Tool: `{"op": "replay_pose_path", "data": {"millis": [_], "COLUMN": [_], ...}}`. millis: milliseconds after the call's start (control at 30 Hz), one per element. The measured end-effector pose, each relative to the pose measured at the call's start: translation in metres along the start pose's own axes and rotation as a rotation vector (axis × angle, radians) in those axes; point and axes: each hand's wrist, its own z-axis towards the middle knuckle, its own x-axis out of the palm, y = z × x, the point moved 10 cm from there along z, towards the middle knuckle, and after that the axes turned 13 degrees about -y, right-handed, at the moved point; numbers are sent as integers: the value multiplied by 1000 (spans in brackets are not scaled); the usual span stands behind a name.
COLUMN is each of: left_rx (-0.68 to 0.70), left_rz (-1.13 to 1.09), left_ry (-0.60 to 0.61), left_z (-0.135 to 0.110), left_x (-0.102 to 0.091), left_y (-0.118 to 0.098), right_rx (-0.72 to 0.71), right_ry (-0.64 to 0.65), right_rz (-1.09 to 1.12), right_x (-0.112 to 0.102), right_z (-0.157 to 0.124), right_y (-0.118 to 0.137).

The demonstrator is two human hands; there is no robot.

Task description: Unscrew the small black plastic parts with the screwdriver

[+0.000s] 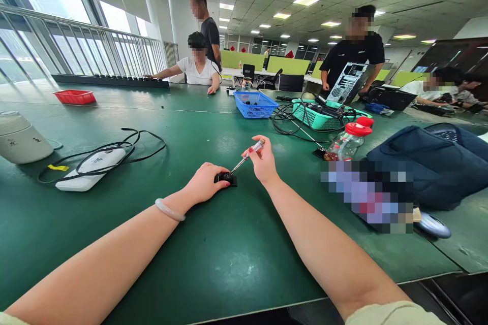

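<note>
My left hand [205, 183] rests on the green table [213, 254], its fingers pinching a small black part [226, 179] and holding it down. My right hand [262, 161] is closed around a slim screwdriver [248, 155] with a clear handle. The screwdriver slants down to the left and its metal tip touches the top of the black part. A pale bangle sits on my left wrist.
A white device with a black cable [93, 165] and a white appliance [21, 138] lie at the left. A red tray [74, 96], blue basket [254, 104] and green basket [320, 116] stand farther back. A red-capped bottle [348, 141] and dark bag [427, 162] lie right. Several people are at the far side.
</note>
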Motion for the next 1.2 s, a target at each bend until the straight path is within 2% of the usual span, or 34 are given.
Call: {"op": "replay_pose_path", "data": {"millis": [400,567,767,900,1067,1200], "left_rx": [-11,-16,-8,-8,3,-4], "left_rz": [1,15,20,20,23,28], "left_ry": [5,15,22,14,14,5], "left_z": [-1,-1,-1,-1,-1,0], "left_x": [-2,-2,0,1,1,1], "left_y": [-1,-1,0,1,0,2], "right_rx": [289,371,592,598,590,618], "right_ry": [-72,-29,-87,-125,-81,-103], "right_rz": [-40,38,124,126,118,155], "right_x": [-6,1,-5,-12,-5,-5], "right_z": [5,1,-6,-4,-6,-8], "right_y": [-53,-61,-78,-81,-77,-77]}}
